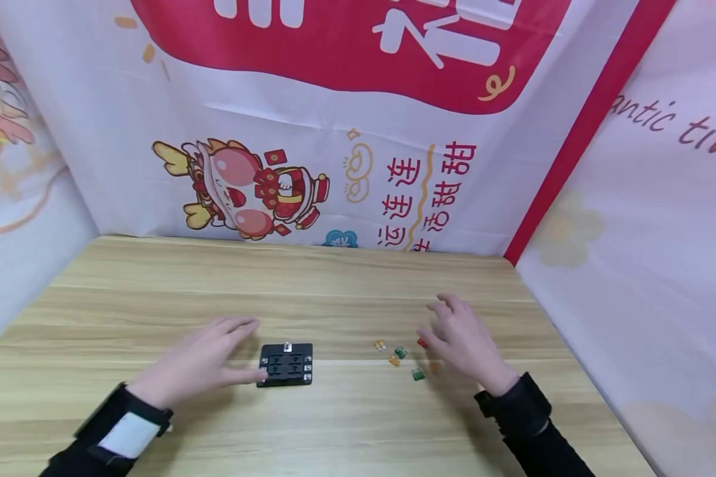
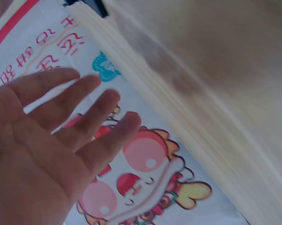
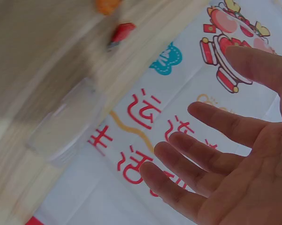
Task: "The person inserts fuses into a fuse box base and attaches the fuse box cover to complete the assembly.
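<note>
A black fuse block (image 1: 286,364) with metal terminals lies flat on the table. My left hand (image 1: 205,361) is right beside its left side, fingers spread, the thumb tip overlapping its lower left corner. In the left wrist view the palm of my left hand (image 2: 61,131) holds nothing. To the right lie several small blade fuses: a red fuse (image 1: 422,343), a green fuse (image 1: 417,375) and an orange fuse (image 1: 394,361) among them. My right hand (image 1: 468,344) hovers over the rightmost ones, fingers loosely bent. Nothing is in my right hand (image 3: 244,154) in the right wrist view.
A clear plastic cover (image 3: 68,122) lies on the table near my right hand in the right wrist view. The wood-grain table (image 1: 346,424) ends at a printed cloth backdrop (image 1: 310,99), with cloth walls on both sides.
</note>
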Demonstrator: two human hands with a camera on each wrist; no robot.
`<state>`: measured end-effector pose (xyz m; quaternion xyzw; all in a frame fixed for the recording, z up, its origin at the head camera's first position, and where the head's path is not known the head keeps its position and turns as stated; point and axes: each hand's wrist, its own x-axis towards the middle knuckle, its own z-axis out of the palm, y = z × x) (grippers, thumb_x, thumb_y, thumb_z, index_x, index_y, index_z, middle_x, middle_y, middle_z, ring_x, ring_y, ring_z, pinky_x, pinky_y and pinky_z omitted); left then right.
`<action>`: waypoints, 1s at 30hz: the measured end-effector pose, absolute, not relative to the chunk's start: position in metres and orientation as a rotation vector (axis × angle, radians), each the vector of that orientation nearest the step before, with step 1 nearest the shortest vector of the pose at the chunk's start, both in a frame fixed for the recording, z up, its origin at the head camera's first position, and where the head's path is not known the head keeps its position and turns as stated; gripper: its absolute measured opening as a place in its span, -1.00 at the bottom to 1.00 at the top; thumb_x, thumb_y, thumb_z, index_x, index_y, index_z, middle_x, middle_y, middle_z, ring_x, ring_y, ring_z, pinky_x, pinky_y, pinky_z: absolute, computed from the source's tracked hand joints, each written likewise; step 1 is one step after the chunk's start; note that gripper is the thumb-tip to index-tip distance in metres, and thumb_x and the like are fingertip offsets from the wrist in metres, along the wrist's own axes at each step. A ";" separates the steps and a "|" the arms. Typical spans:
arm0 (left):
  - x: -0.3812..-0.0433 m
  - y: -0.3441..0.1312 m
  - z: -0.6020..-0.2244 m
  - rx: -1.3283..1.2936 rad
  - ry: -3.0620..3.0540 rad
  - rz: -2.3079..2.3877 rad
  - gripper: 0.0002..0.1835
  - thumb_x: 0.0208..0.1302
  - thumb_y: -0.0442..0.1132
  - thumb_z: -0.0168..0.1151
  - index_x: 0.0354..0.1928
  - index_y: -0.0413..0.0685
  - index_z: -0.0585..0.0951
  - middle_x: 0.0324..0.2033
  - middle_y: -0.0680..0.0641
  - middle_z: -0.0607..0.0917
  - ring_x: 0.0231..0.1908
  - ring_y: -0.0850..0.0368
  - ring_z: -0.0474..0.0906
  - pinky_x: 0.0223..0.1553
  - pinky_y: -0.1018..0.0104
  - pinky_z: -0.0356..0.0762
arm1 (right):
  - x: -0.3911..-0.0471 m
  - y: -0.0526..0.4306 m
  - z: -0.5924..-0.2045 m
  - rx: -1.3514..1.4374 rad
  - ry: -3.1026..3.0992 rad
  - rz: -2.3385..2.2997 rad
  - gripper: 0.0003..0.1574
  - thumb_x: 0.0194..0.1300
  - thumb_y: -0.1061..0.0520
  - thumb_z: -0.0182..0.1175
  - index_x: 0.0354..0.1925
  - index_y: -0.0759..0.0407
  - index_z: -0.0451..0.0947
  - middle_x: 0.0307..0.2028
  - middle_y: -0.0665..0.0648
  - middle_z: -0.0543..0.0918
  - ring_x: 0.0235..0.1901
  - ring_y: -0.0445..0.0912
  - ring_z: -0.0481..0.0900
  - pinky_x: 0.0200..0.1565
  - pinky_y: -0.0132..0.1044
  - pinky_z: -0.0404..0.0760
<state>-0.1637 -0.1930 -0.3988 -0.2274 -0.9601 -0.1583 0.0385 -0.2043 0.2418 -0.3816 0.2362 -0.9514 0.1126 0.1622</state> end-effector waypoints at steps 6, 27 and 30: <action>-0.171 -0.174 -0.400 -0.793 -2.972 -0.557 -0.02 -0.11 0.39 0.42 0.26 -0.15 0.53 0.21 -0.23 0.52 0.19 -0.22 0.42 0.12 -0.17 0.37 | -0.206 0.230 -0.374 0.683 -2.681 0.340 -0.44 0.24 -0.05 0.37 0.01 0.36 0.61 0.11 0.40 0.51 0.11 0.23 0.46 0.07 0.12 0.44; -0.178 -0.170 -0.411 -0.837 -2.955 -0.595 -0.27 -0.18 0.33 0.50 -0.06 -0.07 0.73 -0.05 -0.04 0.70 -0.01 -0.03 0.60 -0.01 -0.03 0.50 | -0.204 0.220 -0.378 0.748 -2.740 0.233 -0.65 0.27 0.00 0.35 -0.17 0.27 0.68 -0.13 0.23 0.65 -0.13 0.06 0.61 -0.17 -0.05 0.60; -0.179 -0.167 -0.413 -0.846 -2.961 -0.587 -0.26 -0.17 0.32 0.50 -0.04 -0.08 0.73 -0.03 -0.05 0.70 0.00 -0.04 0.59 0.00 -0.03 0.50 | -0.204 0.220 -0.382 0.776 -2.714 0.211 -0.68 0.25 0.00 0.36 -0.22 0.25 0.69 -0.21 0.17 0.66 -0.21 0.01 0.61 -0.24 -0.09 0.61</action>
